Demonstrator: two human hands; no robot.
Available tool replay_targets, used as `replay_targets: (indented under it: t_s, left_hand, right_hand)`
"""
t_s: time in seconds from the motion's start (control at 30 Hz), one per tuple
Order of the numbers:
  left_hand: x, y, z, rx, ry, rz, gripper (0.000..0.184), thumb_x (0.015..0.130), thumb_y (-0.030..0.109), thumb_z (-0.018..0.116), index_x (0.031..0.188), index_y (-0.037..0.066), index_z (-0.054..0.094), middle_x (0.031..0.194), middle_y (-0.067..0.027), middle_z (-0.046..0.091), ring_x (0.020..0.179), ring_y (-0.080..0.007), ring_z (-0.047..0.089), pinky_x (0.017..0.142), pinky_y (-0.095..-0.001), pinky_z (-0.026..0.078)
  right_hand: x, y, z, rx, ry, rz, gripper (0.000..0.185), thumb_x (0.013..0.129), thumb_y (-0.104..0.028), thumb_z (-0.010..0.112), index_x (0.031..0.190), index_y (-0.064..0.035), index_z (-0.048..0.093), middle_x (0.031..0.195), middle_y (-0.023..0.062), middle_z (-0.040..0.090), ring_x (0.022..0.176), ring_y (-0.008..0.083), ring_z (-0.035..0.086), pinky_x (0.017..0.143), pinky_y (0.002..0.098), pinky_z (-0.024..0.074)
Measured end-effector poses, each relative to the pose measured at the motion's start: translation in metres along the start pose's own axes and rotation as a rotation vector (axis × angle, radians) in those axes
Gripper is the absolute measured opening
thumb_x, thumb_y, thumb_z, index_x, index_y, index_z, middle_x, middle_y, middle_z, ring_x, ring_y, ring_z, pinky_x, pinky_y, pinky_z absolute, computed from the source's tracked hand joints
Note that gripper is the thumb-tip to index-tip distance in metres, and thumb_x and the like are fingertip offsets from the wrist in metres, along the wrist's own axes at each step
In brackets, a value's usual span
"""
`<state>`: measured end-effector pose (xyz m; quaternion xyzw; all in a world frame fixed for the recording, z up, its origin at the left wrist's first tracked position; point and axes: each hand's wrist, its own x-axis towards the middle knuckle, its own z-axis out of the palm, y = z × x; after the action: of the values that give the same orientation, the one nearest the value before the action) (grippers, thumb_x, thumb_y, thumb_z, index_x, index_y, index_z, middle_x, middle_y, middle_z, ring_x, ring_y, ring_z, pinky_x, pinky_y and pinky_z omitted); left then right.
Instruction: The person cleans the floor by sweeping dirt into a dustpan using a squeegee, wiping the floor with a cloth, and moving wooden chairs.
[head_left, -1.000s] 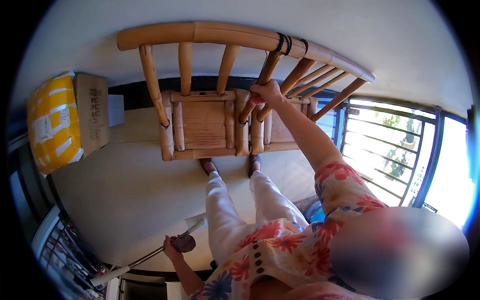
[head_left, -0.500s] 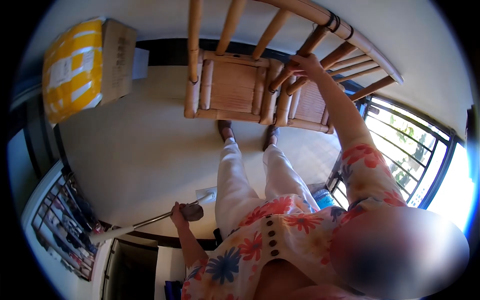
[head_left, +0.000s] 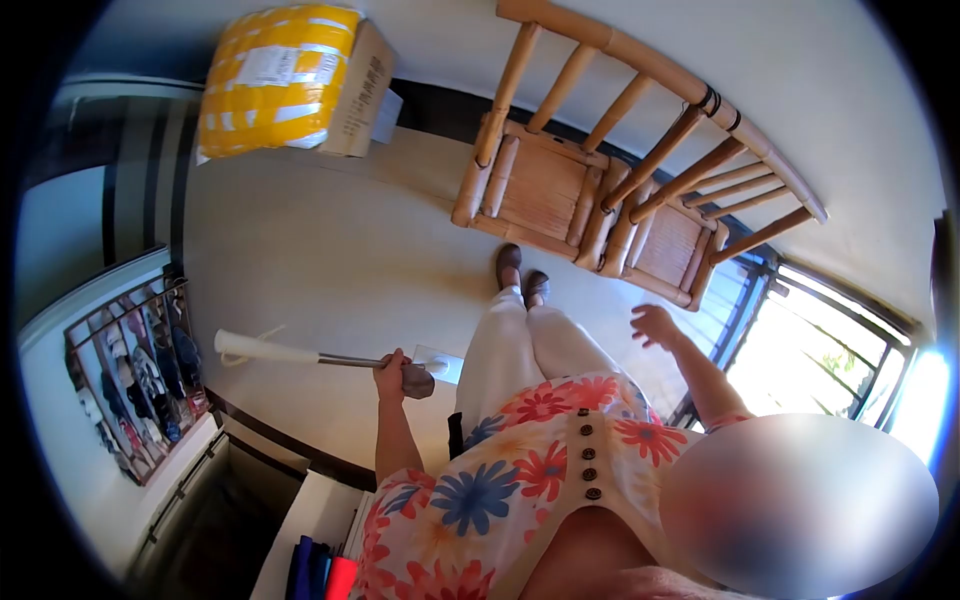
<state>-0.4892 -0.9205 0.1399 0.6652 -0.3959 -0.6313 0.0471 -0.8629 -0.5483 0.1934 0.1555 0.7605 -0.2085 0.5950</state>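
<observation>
My left hand [head_left: 393, 374] is closed around the thin metal shaft of a long-handled tool [head_left: 265, 346]. The tool has a white tapered end with a cord loop, pointing left, and a rounded brown end just right of my fingers. Its exact kind I cannot make out. My right hand [head_left: 655, 328] holds nothing, its fingers apart, in the air to the right of my legs. Beyond it stands a bamboo bench [head_left: 545, 190] with a slatted back and woven seat panels, apart from my hand.
A yellow-taped package [head_left: 275, 85] and a cardboard box [head_left: 360, 90] stand at the upper left. A rack of shoes [head_left: 140, 375] is on the left. A barred window [head_left: 835, 330] lies to the right. Blue and red items [head_left: 320, 570] sit at the bottom left.
My right hand has let go of the bench's back slats and drawn back toward my body. My feet have come closer together. The tool in my left hand has swung to nearly level.
</observation>
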Motion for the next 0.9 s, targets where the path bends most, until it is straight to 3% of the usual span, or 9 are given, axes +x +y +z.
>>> replay_targets:
  t_s: [0.33, 0.5, 0.67, 0.8, 0.9]
  left_hand:
    - [-0.027, 0.013, 0.0, 0.129, 0.056, 0.086, 0.018, 0.072, 0.013, 0.061, 0.062, 0.0, 0.054, 0.06, -0.0082, 0.056, 0.053, -0.0152, 0.052, 0.051, -0.0266, 0.043]
    - [-0.024, 0.003, -0.007, 0.256, 0.117, 0.162, 0.024, 0.068, 0.021, 0.062, 0.058, -0.001, 0.058, 0.058, -0.0076, 0.058, 0.057, -0.0166, 0.056, 0.056, -0.0281, 0.044]
    - [-0.026, 0.008, -0.029, 0.251, 0.203, 0.177, 0.024, 0.066, 0.021, 0.062, 0.059, -0.001, 0.059, 0.058, -0.0083, 0.059, 0.057, -0.0182, 0.056, 0.057, -0.0283, 0.044]
    - [-0.021, 0.025, -0.052, 0.195, 0.254, 0.15, 0.022, 0.066, 0.02, 0.061, 0.06, -0.001, 0.058, 0.059, -0.0096, 0.059, 0.057, -0.0179, 0.057, 0.057, -0.0287, 0.045]
    - [-0.002, 0.031, -0.076, 0.164, 0.27, 0.163, 0.02, 0.069, 0.016, 0.063, 0.062, -0.002, 0.058, 0.059, -0.0088, 0.057, 0.054, -0.0164, 0.054, 0.052, -0.0288, 0.043]
  right_hand:
    - [-0.024, 0.032, -0.017, 0.048, 0.089, -0.231, 0.039, 0.074, -0.012, 0.055, 0.112, -0.0022, 0.046, 0.087, 0.0104, 0.057, 0.066, 0.0196, 0.061, 0.047, 0.0299, 0.0497]
    - [-0.007, 0.061, -0.029, 0.02, 0.102, -0.174, 0.035, 0.075, -0.013, 0.054, 0.109, -0.0032, 0.048, 0.082, 0.0085, 0.058, 0.062, 0.0198, 0.061, 0.045, 0.0319, 0.0494]
    - [-0.016, 0.042, -0.028, -0.044, 0.13, -0.173, 0.031, 0.076, -0.014, 0.053, 0.105, -0.0029, 0.049, 0.078, 0.0088, 0.057, 0.06, 0.0203, 0.061, 0.043, 0.0335, 0.0492]
    - [-0.014, 0.005, -0.016, -0.047, 0.15, -0.203, 0.033, 0.076, -0.01, 0.051, 0.108, -0.0018, 0.048, 0.083, 0.0103, 0.058, 0.058, 0.0187, 0.06, 0.039, 0.029, 0.0477]
    - [-0.007, -0.031, 0.003, -0.089, 0.155, -0.201, 0.033, 0.077, -0.011, 0.052, 0.108, -0.0031, 0.048, 0.083, 0.0105, 0.058, 0.058, 0.0186, 0.06, 0.038, 0.0287, 0.0477]
